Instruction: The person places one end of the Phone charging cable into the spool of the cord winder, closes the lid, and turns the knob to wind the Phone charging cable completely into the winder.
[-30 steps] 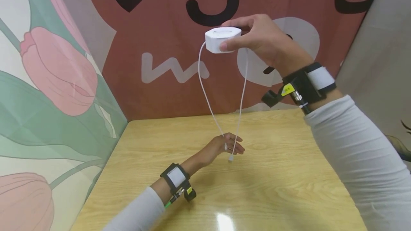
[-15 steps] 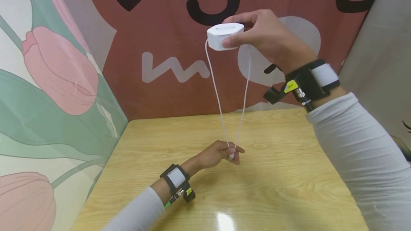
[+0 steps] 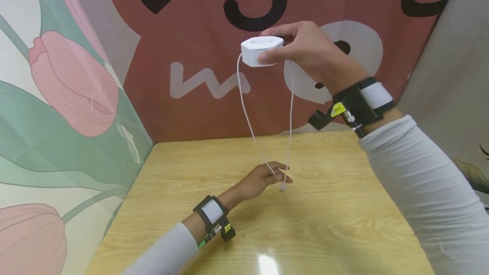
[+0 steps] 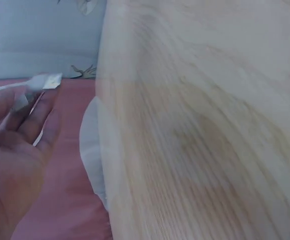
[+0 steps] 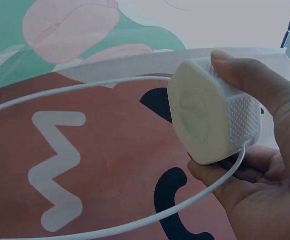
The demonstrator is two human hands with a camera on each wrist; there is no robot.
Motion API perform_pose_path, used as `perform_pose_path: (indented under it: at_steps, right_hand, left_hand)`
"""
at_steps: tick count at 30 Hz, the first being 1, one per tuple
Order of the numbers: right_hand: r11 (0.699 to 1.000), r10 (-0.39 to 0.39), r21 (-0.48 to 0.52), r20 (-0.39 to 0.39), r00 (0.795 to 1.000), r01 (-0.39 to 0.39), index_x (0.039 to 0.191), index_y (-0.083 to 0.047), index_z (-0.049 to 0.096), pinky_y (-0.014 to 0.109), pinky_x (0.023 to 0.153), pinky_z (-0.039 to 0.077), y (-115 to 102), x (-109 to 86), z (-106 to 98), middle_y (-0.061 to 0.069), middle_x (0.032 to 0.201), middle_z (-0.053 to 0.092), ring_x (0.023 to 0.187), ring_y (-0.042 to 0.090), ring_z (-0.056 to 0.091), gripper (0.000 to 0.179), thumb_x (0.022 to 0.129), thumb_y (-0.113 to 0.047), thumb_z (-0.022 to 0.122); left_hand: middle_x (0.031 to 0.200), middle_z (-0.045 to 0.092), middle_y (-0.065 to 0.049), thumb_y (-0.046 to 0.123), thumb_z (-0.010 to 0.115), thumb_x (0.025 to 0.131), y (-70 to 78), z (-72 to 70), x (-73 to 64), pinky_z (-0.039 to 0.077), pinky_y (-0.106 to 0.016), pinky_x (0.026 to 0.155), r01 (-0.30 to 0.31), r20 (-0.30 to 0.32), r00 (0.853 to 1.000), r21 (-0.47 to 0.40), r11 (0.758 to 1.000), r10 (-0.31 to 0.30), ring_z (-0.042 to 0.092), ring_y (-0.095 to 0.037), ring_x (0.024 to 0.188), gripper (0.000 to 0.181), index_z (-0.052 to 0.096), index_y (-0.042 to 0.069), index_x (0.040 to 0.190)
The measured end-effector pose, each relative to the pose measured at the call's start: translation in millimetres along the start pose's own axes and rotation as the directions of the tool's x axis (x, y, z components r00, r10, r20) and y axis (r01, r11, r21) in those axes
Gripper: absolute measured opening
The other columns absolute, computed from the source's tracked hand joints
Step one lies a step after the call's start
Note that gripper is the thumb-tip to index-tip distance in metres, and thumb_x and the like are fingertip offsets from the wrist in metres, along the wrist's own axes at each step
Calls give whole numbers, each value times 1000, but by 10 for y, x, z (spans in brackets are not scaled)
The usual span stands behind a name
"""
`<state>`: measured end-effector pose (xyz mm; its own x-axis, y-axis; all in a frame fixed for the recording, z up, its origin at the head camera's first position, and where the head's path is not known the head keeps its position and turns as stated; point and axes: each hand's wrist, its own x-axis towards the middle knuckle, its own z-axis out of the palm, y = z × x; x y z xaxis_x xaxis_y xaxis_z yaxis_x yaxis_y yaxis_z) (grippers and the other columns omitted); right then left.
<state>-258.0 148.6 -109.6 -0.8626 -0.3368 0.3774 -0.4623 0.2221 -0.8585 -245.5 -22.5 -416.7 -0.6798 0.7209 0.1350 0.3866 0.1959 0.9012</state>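
Observation:
My right hand (image 3: 311,50) holds up a white six-sided case (image 3: 261,52), thumb on the near side and fingers behind. In the right wrist view the case (image 5: 199,117) shows a round dent in its face and a dotted side. A thin white cable (image 3: 291,109) hangs from its right side and another white cord (image 3: 244,105) from its left. My left hand (image 3: 259,180) is low over the table with fingers spread, at the cord ends. One USB plug (image 3: 282,188) dangles beside the fingertips. In the left wrist view a second metal plug (image 4: 20,102) lies between thumb and fingers.
The light wooden table (image 3: 324,211) spreads beneath both hands. A reddish-brown printed cloth (image 3: 183,113) stands behind its far edge, and a tulip-patterned cloth (image 3: 72,152) lines the left side. Each wrist carries a black strap (image 3: 361,101) with a camera.
The two cord ends came together at my left fingers half a second ago; now they stand apart, one plug hanging free. My right hand rose slightly with the case, then came lower and left.

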Motion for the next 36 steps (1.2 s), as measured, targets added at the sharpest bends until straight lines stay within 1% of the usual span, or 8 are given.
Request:
perform_pose_path:
  at_steps: [5, 9, 14, 17, 21, 26, 30, 36]
  right_hand:
    - [998, 30, -49, -9, 1000, -30, 132, -10, 68, 31, 101, 43, 9, -4, 25, 2, 119, 69, 111, 19, 58, 61, 76, -19, 92]
    - [998, 41, -43, -10, 999, -42, 133, -11, 67, 34, 106, 42, 20, -10, 47, 1, 119, 69, 111, 18, 58, 63, 76, -19, 92]
    - [998, 36, -60, -4, 999, -37, 135, -12, 66, 34, 107, 42, 13, -5, 82, 1, 120, 69, 111, 18, 58, 66, 75, -21, 93]
    - [997, 35, -74, -5, 999, -35, 136, -13, 65, 34, 106, 42, 1, 9, 95, 2, 122, 68, 112, 18, 58, 68, 75, -22, 93]
    - [996, 38, -76, -13, 999, -39, 136, -13, 65, 34, 105, 41, -1, 24, 96, 2, 123, 67, 113, 18, 56, 67, 75, -22, 93]
    - [997, 46, -58, -12, 999, -46, 136, -13, 66, 34, 105, 41, 13, 37, 108, 1, 122, 67, 112, 18, 56, 67, 75, -21, 93]
    - [998, 42, -39, -1, 999, -42, 133, -11, 67, 33, 104, 42, 22, 47, 124, 2, 120, 68, 110, 18, 57, 65, 74, -19, 93]
    - [1000, 24, 2, 3, 1000, -24, 130, -9, 69, 32, 104, 44, 42, 51, 142, 2, 116, 70, 109, 19, 59, 61, 74, -16, 93]
  left_hand:
    - [131, 68, -22, 9, 51, 106, 45, -29, 72, 54, -33, 106, -47, -39, 998, -132, 990, 42, 66, -32, 125, 41, 50, 2, 147]
    - [127, 68, -25, 5, 49, 107, 51, 10, 119, 56, -32, 103, -36, -34, 999, -159, 987, 31, 67, -35, 121, 41, 51, 1, 148]
    - [131, 69, -21, 2, 46, 107, 49, 54, 121, 48, -42, 113, 24, 17, 1000, -199, 980, -21, 69, -31, 119, 42, 52, 5, 148]
    - [133, 69, -19, 0, 46, 105, 62, 34, 94, 42, -42, 119, 38, 50, 998, -222, 974, -28, 67, -24, 125, 45, 51, 10, 149]
    - [138, 64, -21, -10, 46, 101, 72, -14, 69, 44, -45, 117, 8, 93, 995, -280, 960, 19, 62, -24, 132, 55, 47, 12, 151]
    - [140, 59, -31, -18, 48, 97, 41, -37, 54, 49, -47, 113, -19, 137, 988, -367, 930, 74, 59, -36, 134, 59, 44, 5, 152]
    - [137, 62, -29, -16, 54, 97, 47, -30, 35, 52, -40, 109, -5, 151, 987, -319, 948, 56, 57, -44, 132, 56, 47, 3, 149]
    - [123, 73, -20, -8, 62, 96, 98, -36, 5, 60, -29, 92, 50, 133, 991, -126, 991, -33, 67, -39, 122, 37, 64, 0, 132]
